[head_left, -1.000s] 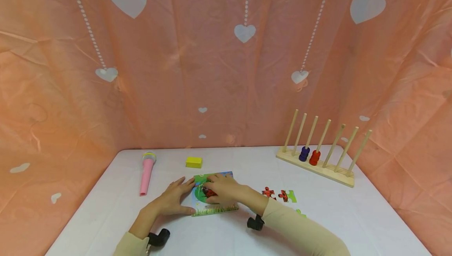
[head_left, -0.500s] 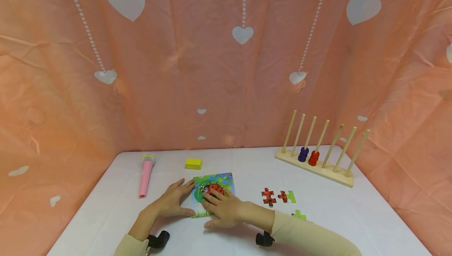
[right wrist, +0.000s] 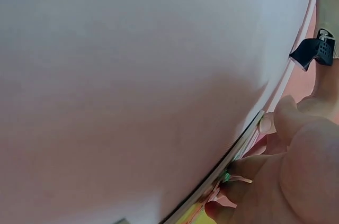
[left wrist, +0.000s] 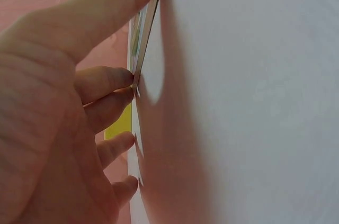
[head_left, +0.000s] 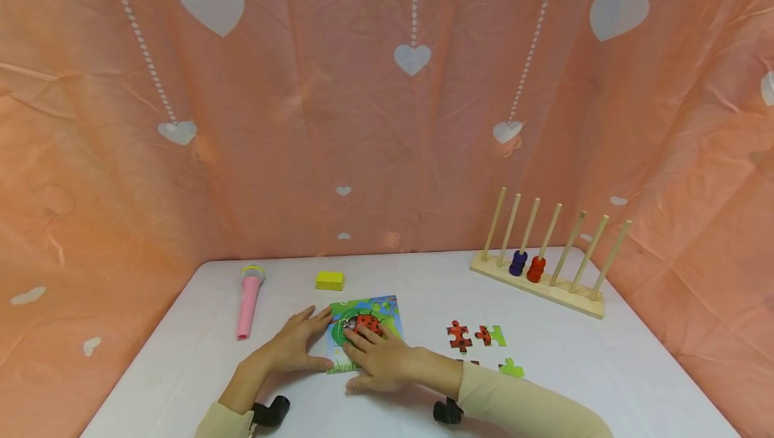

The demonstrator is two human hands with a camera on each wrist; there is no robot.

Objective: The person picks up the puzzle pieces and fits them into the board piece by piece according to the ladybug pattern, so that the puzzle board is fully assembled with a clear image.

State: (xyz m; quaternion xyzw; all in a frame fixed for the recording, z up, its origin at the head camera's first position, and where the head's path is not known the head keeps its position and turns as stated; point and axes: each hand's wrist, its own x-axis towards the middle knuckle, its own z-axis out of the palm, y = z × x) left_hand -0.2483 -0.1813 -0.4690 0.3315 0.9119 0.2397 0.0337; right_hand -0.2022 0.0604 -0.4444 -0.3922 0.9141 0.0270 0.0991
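A square jigsaw board (head_left: 347, 309) with a ladybug on green and blue lies flat on the white table. My left hand (head_left: 293, 345) spreads along its left side, fingertips and thumb at the edge. In the left wrist view, the thumb and fingers meet the thin board edge (left wrist: 142, 49). My right hand (head_left: 387, 359) lies palm down over the board's lower right, fingers stretched across the picture below the ladybug. It hides that corner. The right wrist view shows the board's side edge (right wrist: 209, 177) beside the right fingers (right wrist: 246, 168).
Several loose jigsaw pieces lie to the right: a red one (head_left: 459, 336), a red-and-green one (head_left: 490, 336), a green one (head_left: 511, 368), another half behind the sleeve. A pink toy microphone (head_left: 248, 303), yellow block (head_left: 329, 281) and wooden peg stand (head_left: 538, 287) stand farther back.
My right hand has slid from the board's middle toward its near right corner, uncovering the ladybug. My left hand has stayed at the left edge.
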